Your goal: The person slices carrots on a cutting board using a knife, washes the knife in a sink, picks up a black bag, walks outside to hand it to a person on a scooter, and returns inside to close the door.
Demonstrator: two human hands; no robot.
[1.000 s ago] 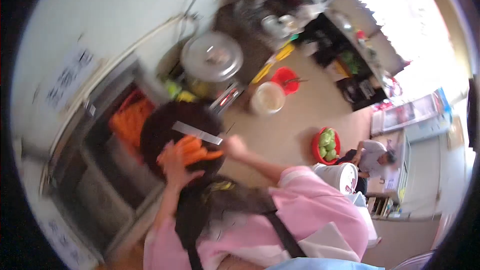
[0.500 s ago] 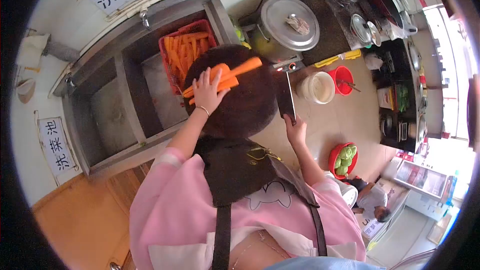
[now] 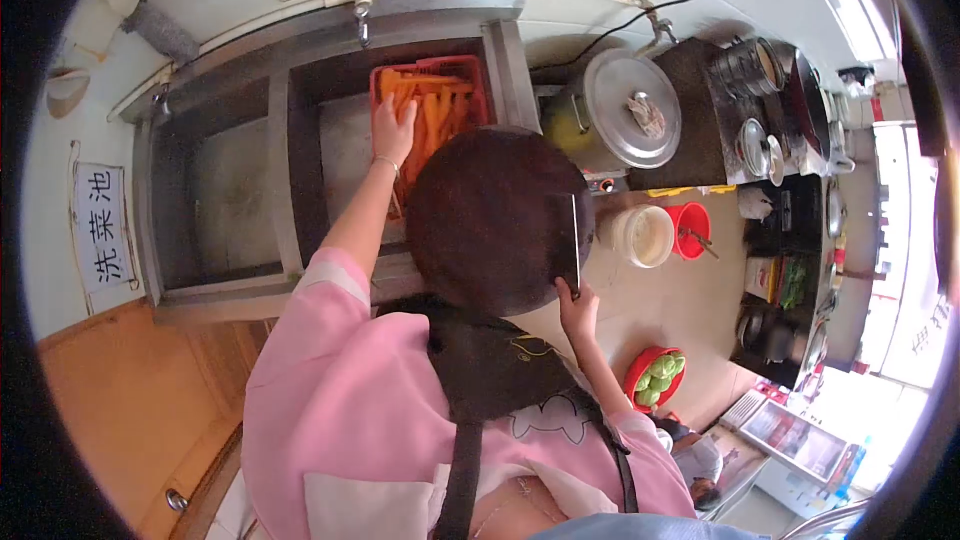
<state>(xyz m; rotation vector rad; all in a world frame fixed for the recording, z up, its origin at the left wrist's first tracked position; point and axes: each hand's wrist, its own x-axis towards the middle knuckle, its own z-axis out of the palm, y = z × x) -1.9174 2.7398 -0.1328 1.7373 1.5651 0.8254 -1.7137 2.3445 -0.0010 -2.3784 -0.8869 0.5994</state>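
My left hand (image 3: 394,132) is over the near left part of a red basket (image 3: 480,90) in the sink, its fingers apart against the orange carrots (image 3: 436,112). Whether it grips any carrot cannot be made out. My right hand (image 3: 577,308) is wrapped round the handle of a cleaver (image 3: 575,245), whose blade is held on edge over the right side of a round dark chopping board (image 3: 490,220). No carrots lie on the board.
A large lidded pot (image 3: 625,110) stands beyond the board at the right. A white bucket (image 3: 642,236) and a red bucket (image 3: 688,230) are on the floor, with a red basin of green vegetables (image 3: 660,378) nearer. A person (image 3: 697,465) is at lower right.
My left hand has moved from the board to the basket, and the carrots it held on the board are gone from there. The cleaver is now over the board's right side. The view has shifted.
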